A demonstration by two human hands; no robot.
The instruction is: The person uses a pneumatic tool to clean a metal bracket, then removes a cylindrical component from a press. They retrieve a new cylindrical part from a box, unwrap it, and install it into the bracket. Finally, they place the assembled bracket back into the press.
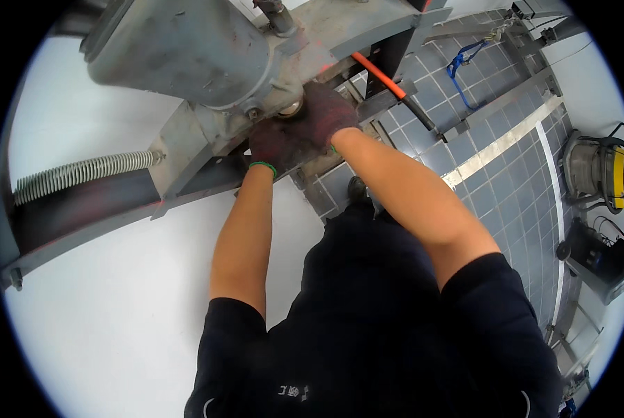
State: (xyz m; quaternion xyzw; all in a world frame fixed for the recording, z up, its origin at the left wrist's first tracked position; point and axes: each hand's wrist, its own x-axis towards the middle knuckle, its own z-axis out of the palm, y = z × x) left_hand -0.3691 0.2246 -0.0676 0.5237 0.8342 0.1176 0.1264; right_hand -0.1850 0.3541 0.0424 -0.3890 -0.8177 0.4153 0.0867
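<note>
Machine housing (220, 120) holds a round part (292, 109) beside left hand (267, 143) and right hand (328, 115); fingers' grip I cannot tell.

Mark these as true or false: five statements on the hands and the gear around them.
1. The left hand and right hand both wear dark reddish gloves. True.
2. The right hand grips the orange-and-black bar. False: the bar lies apart, to the right of that hand.
3. The coiled spring is left of both hands. True.
4. The strap over the tiles is yellow. False: it is blue.
5. The person's sleeves reach the wrists. False: the forearms are bare.
</note>
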